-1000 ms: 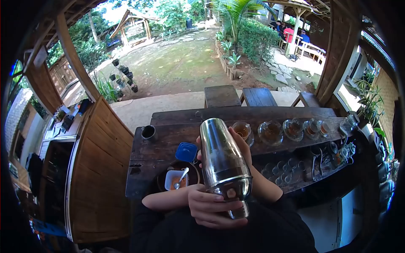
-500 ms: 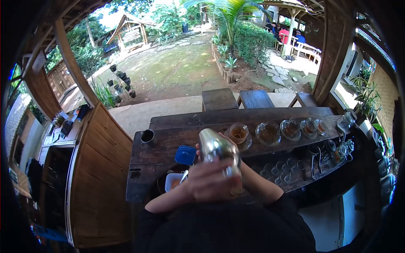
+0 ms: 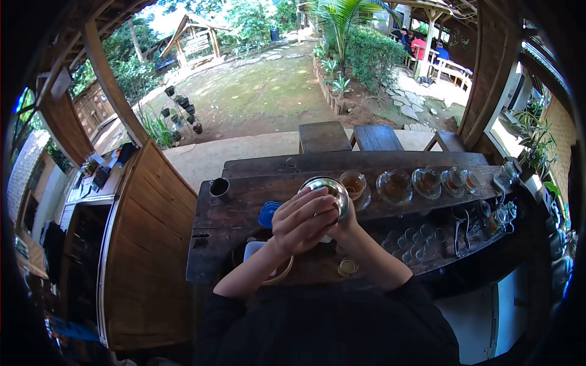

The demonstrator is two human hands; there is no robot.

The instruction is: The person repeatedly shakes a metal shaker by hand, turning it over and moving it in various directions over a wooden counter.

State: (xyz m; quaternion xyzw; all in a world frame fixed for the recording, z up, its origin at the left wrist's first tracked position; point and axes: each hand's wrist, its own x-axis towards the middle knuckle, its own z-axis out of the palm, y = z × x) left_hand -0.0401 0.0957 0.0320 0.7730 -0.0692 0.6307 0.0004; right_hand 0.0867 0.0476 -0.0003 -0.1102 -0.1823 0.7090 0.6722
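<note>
A shiny metal cocktail shaker [image 3: 325, 185] is held in front of me above the dark counter, its rounded metal end facing up toward me. My left hand [image 3: 304, 221] lies across it with the fingers pressed on the metal. My right hand [image 3: 345, 224] grips it from the right side, its fingers mostly hidden. Just beyond the shaker stands a glass cup of amber drink [image 3: 352, 183] on a glass saucer. A blue lid [image 3: 269, 213] and a white container [image 3: 254, 249] are partly covered by my left hand and forearm. Below my hands stands a small glass with pale yellow liquid [image 3: 347, 266].
Several glass cups on saucers [image 3: 394, 186] line the counter [image 3: 244, 201] to the right. Small empty glasses [image 3: 415, 241] stand on a lower shelf. A dark cup [image 3: 219, 187] is at the left. Wooden stools [image 3: 322, 136] stand beyond; people [image 3: 420, 47] sit far off.
The shaker has swung from lying lengthwise with its side showing to end-on toward me, both hands still on it. The view has shifted slightly, and the small glass below now shows clearly.
</note>
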